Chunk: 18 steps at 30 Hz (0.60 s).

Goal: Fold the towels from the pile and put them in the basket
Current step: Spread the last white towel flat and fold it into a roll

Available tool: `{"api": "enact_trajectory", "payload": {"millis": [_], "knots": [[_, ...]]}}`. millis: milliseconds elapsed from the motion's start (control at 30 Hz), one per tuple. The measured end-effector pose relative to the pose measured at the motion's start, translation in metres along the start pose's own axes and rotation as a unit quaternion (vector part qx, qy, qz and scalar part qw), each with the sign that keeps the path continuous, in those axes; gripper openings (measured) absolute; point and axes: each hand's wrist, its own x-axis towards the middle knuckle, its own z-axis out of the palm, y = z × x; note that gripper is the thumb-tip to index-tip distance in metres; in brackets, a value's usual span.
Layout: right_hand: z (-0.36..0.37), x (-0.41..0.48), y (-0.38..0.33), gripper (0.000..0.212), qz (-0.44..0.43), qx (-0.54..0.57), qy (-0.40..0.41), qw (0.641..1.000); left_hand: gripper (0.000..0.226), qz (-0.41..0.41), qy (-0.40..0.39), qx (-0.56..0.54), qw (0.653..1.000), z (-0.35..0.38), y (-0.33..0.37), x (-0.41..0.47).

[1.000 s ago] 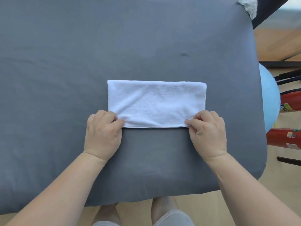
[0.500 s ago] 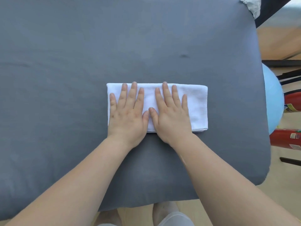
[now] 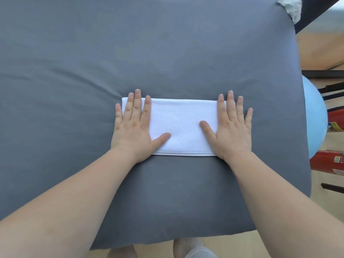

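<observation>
A white towel [image 3: 179,125], folded into a long narrow rectangle, lies flat on the grey covered table [image 3: 167,53]. My left hand [image 3: 135,125] presses flat on the towel's left end, fingers straight and spread. My right hand [image 3: 231,127] presses flat on its right end the same way. Both hands cover the towel's short edges. A bit of crumpled white cloth [image 3: 290,6] shows at the table's far right corner. No basket is in view.
To the right of the table are a pale blue ball [image 3: 314,120], red cylinders [image 3: 329,162] and black frame bars [image 3: 323,74] on a wooden floor. The table's near edge runs just above my feet [image 3: 188,246].
My hands first pinched the towel's near corners, then lay flat side by side in its middle. Now they have slid apart to the towel's two ends.
</observation>
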Motion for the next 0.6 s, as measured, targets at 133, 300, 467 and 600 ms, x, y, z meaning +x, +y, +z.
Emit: {"api": "enact_trajectory", "payload": {"millis": [133,300,467,600], "knots": [[0.000,0.003,0.000,0.089,-0.004,-0.021,-0.010,1.000,0.111,-0.004,-0.003,0.001,1.000,0.001,0.001,0.002],[-0.020,-0.004,-0.010,0.083,0.041,-0.054,-0.012,0.998,0.097,0.020,0.042,-0.048,0.998,-0.008,-0.007,-0.011],[-0.029,-0.024,-0.072,0.081,-0.033,-0.017,0.061,0.997,0.073,-0.026,0.097,-0.139,0.985,-0.016,-0.033,-0.032],[-0.005,-0.022,-0.097,0.087,-0.082,-0.016,0.004,0.996,0.053,-0.031,0.147,-0.203,0.968,-0.012,-0.042,-0.042]]}}
